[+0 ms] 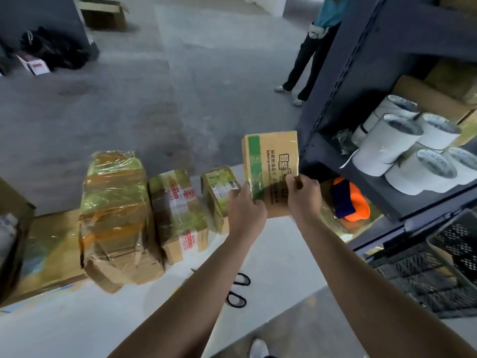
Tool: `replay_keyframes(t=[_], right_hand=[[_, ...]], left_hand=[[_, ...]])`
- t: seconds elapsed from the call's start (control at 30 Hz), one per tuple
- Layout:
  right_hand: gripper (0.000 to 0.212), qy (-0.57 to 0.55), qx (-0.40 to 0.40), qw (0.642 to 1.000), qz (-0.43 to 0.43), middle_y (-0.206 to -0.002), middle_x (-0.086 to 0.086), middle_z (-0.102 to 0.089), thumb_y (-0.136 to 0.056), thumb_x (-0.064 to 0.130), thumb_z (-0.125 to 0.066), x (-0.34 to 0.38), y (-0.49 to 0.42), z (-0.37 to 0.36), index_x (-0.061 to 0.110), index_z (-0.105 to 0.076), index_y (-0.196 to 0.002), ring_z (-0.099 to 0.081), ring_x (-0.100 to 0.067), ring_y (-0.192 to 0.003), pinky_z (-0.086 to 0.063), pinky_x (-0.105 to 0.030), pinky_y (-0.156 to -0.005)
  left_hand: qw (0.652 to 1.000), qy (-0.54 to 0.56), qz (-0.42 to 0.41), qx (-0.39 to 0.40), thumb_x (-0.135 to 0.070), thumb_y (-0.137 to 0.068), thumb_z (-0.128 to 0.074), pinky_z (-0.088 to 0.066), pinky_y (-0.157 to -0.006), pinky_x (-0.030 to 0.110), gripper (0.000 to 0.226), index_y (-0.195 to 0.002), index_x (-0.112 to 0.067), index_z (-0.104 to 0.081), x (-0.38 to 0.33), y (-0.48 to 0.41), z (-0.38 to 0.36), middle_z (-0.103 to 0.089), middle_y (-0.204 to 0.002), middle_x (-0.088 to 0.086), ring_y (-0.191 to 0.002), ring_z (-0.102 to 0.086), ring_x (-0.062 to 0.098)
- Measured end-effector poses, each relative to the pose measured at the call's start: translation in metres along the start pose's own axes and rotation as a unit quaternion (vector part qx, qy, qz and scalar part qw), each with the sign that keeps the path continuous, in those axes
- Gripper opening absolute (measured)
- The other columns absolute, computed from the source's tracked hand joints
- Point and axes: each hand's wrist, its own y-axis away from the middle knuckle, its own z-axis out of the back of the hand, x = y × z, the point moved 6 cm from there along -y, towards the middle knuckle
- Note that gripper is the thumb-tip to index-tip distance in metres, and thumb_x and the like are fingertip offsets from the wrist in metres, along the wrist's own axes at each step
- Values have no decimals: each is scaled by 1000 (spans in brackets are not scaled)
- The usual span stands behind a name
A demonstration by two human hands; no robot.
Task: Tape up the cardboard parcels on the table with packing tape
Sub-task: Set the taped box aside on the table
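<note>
1. Head view, obstructed or unclear items, left to right:
   - A dark object at the left edge [10, 249] is cut off and too blurred to identify.
   - The black-handled scissors [238, 290] lie on the table. Only the two loops show, as the left forearm covers the blades.
   - The orange and purple object [351, 200] under the shelf is partly hidden behind the right hand [304, 197].
   - The standing person [309, 55] is cropped above the torso.

2. Task items:
   - The large crumpled cardboard parcel wrapped in clear tape [116, 215] rests on a flat brown cardboard sheet [51, 254].
   - Just beside it is the medium cardboard parcel with red-printed white tape [178, 215].
   - Next comes the small cardboard parcel with a white label [219, 195].
   - The flat brown carton with a green stripe [271, 161] is held upright above the table's far right edge.
   - The left hand [245, 210] grasps its lower left edge. The right hand clasps its lower right edge, thumb on the face.

3. Writing:
   - The red tape print and the small label are illegible.
   - The held carton bears Chinese characters and a sideways line reading roughly "Tehnology create", partly covered.
   - Lettering on the ends of the white rolls [402, 151] is blurred.

4. Surface and room:
   - The white table [271, 254] stands on a grey concrete floor [180, 86].
   - A black bag [54, 50] and an open brown carton [103, 14] lie far left.
   - Dark metal shelving [335, 73] holds the rolls.
   - A black plastic crate [438, 267] sits lower right.
</note>
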Motion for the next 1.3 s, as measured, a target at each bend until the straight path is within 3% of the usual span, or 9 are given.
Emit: replay_keyframes(t=[0.13,0.27,0.37,0.47,0.7,0.9,1.07,1.2,1.3], right_hand=[[36,13,13,999,-26,-127,-10,-49,-103,32,-42,-12,-32,2,13,-57,-131,-52,-21,-92,-48,-36,-82],[38,57,82,994,-38,-132,-10,-44,-102,24,-44,-24,-57,-12,13,-50,-137,-51,-21,-93,-49,-35,-83],[43,120,149,980,-50,-134,-12,-44,-99,22,-46,-38,-72,-31,12,-44,-142,-50,-22,-93,-46,-32,-79],[51,148,200,968,-43,-136,-13,-45,-95,18,-49,-53,-84,-50,11,-40,-145,-53,-28,-106,-42,-31,-83],[74,209,312,927,-2,-159,-5,-26,-93,25,-50,-80,-98,-81,21,-13,-157,-37,-31,-139,-37,-47,-112],[45,297,345,889,44,-161,0,-9,-96,25,-44,-103,-89,-93,28,-38,-140,-21,-31,-145,-28,-53,-115],[63,322,365,871,66,-165,-3,7,-97,21,-48,-105,-97,-101,26,-21,-154,3,-27,-151,-23,-52,-118],[58,320,358,875,66,-165,-2,1,-98,16,-40,-97,-106,-100,24,-24,-153,-8,-28,-150,-24,-50,-118],[43,282,338,890,120,-153,-8,-34,-100,16,-33,-79,-104,-107,16,-43,-141,-28,-27,-142,-28,-43,-117]], left_hand=[[996,-9,53,65,-9,-85,-40,-51,-65,26,42,-125,-15,-52,-2,-28,-38,-50,-120,10,-102,-58,29],[990,51,101,79,-7,-90,-41,-43,-46,16,25,-107,-16,-58,-3,-45,-59,-62,-93,2,-77,-60,14],[982,86,149,74,-4,-92,-42,-40,-51,19,18,-91,-18,-54,7,-57,-71,-58,-83,0,-73,-57,13],[974,101,192,68,-6,-91,-44,-40,-53,22,22,-110,-13,-53,19,-68,-80,-57,-85,0,-73,-56,12],[972,85,192,109,-5,-94,-50,-42,-72,24,12,-95,-15,-55,32,-90,-115,-53,-81,-2,-81,-53,17],[976,-42,179,119,-34,-91,-48,-51,-84,30,42,-127,-16,-55,63,-89,-143,-63,-119,7,-106,-60,24],[977,17,185,106,-14,-95,-49,-39,-62,15,36,-130,-15,-56,58,-91,-142,-63,-112,1,-92,-55,15],[985,-1,142,102,-7,-97,-44,-39,-67,17,30,-124,-13,-56,41,-102,-136,-60,-107,1,-93,-53,16],[987,-31,136,75,-10,-95,-44,-39,-57,17,27,-118,-5,-59,32,-104,-122,-63,-101,5,-90,-59,21]])
